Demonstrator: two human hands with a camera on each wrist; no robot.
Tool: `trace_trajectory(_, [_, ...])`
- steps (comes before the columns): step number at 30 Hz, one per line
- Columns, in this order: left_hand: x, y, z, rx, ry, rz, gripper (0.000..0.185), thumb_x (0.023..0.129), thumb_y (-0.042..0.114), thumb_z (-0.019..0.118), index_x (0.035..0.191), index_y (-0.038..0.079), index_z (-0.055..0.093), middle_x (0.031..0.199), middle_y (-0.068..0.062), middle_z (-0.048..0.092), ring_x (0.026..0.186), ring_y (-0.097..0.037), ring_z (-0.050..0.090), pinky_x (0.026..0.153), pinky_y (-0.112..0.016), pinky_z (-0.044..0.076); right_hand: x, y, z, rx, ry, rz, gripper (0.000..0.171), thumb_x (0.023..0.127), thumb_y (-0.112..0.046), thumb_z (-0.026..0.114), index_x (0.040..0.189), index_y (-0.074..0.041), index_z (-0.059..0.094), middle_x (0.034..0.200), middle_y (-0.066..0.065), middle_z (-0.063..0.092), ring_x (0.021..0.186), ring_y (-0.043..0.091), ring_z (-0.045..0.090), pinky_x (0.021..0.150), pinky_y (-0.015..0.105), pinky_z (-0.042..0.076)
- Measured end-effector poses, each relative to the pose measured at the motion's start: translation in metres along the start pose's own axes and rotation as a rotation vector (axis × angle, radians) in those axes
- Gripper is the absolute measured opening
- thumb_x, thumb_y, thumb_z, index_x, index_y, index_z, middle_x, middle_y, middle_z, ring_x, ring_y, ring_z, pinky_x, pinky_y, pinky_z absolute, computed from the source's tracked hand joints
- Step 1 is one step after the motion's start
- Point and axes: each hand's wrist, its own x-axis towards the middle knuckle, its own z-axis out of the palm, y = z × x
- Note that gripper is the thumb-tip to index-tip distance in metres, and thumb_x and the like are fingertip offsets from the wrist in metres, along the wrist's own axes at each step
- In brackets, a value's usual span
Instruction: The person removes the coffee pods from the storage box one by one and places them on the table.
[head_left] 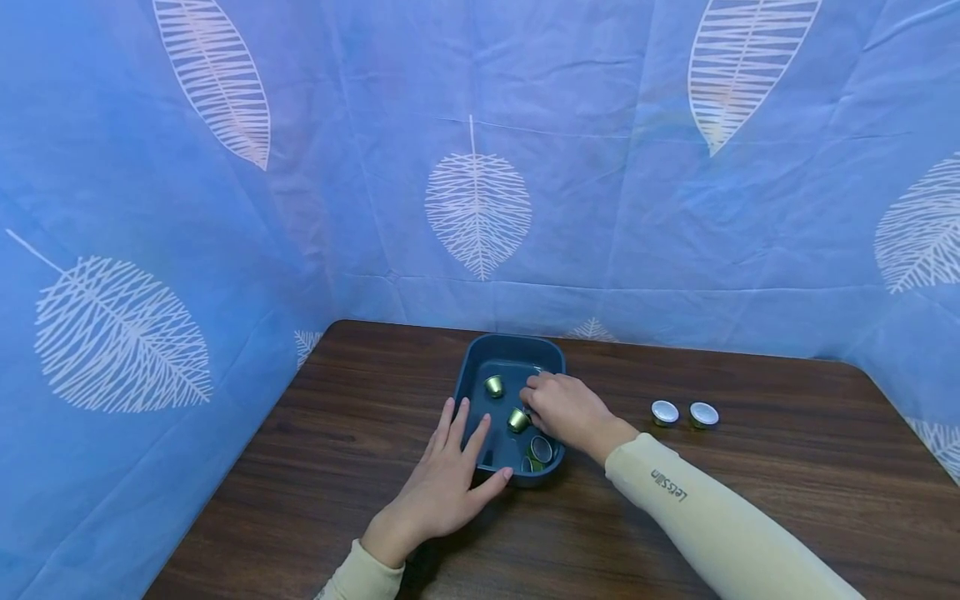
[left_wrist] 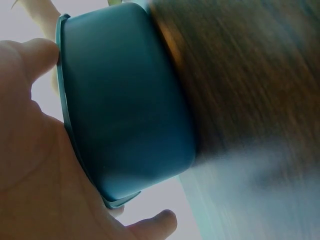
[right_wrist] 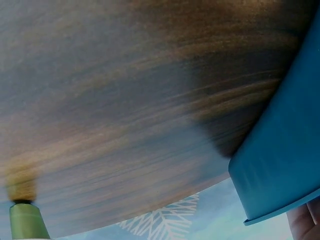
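Observation:
A dark blue rectangular bin point(head_left: 467, 379) stands on the table with several green coffee capsules inside. My left hand point(head_left: 442, 483) rests on its near left rim, fingers spread and straight; the left wrist view shows the thumb point(left_wrist: 40, 57) at the rim. Inside the bin, my right hand point(head_left: 570, 408) has its fingers curled down and pinches a green coffee capsule point(head_left: 518, 419), partly hidden by the fingers. Another capsule point(head_left: 493, 385) lies farther back. One with its pale lid up point(head_left: 541, 450) sits in the near right corner.
To the right of the bin, two capsules, the nearer one point(head_left: 664, 412) and the farther one point(head_left: 703, 415), stand lid up on the brown wooden table point(head_left: 787, 450). A blue leaf-patterned cloth point(head_left: 600, 208) hangs behind and to the sides.

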Motion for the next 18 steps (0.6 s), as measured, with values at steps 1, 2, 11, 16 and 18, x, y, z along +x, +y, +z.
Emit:
trace_trajectory(1, [0.0001,0.0001,0.0,0.001,0.001,0.001,0.085,0.106,0.07,0.047,0.171,0.017,0.031,0.183,-0.014,0.003,0.17,-0.038,-0.007,0.13,-0.068,0.025,-0.0002,-0.0001,-0.0003,-0.001,0.006,-0.003,0.017,0.097,-0.023,0.083,0.109,-0.012,0.081,0.097,0.001,0.074,0.087,0.016,0.067,0.085,0.035,0.064])
trace_trajectory(2, [0.0001,0.0002,0.0,0.002,0.003,0.001,0.085,0.107,0.069,0.047,0.171,0.016,0.031,0.183,-0.014,0.003,0.17,-0.038,-0.007,0.13,-0.067,0.025,-0.0005,-0.0002,-0.0005,-0.001,0.014,-0.007,0.014,0.097,-0.023,0.083,0.106,-0.012,0.081,0.095,0.001,0.073,0.086,0.016,0.067,0.083,0.035,0.064])
trace_trajectory(11, [0.0017,0.0027,-0.001,0.006,-0.003,-0.005,0.084,0.107,0.067,0.049,0.171,0.017,0.031,0.183,-0.016,0.005,0.17,-0.038,-0.007,0.131,-0.067,0.024,-0.0025,0.0012,-0.0008,0.004,0.056,-0.018,0.009,0.097,-0.02,0.082,0.102,-0.013,0.08,0.092,0.0,0.071,0.083,0.016,0.065,0.081,0.035,0.063])
trace_trajectory(16, [0.0007,0.0032,-0.0006,0.003,-0.015,-0.016,0.084,0.107,0.065,0.05,0.172,0.017,0.029,0.183,-0.015,0.003,0.17,-0.039,-0.008,0.131,-0.068,0.022,-0.0032,-0.0002,-0.0011,0.026,0.061,-0.014,0.01,0.098,-0.02,0.081,0.103,-0.012,0.08,0.093,0.001,0.073,0.084,0.017,0.067,0.083,0.036,0.064])
trace_trajectory(18, [0.0001,0.0027,0.0005,0.005,-0.017,-0.023,0.084,0.107,0.065,0.051,0.172,0.018,0.028,0.183,-0.015,0.003,0.17,-0.039,-0.008,0.132,-0.068,0.021,-0.0029,-0.0009,-0.0008,0.03,0.061,-0.014,0.01,0.098,-0.02,0.081,0.104,-0.012,0.08,0.094,0.001,0.073,0.084,0.017,0.067,0.083,0.036,0.064])
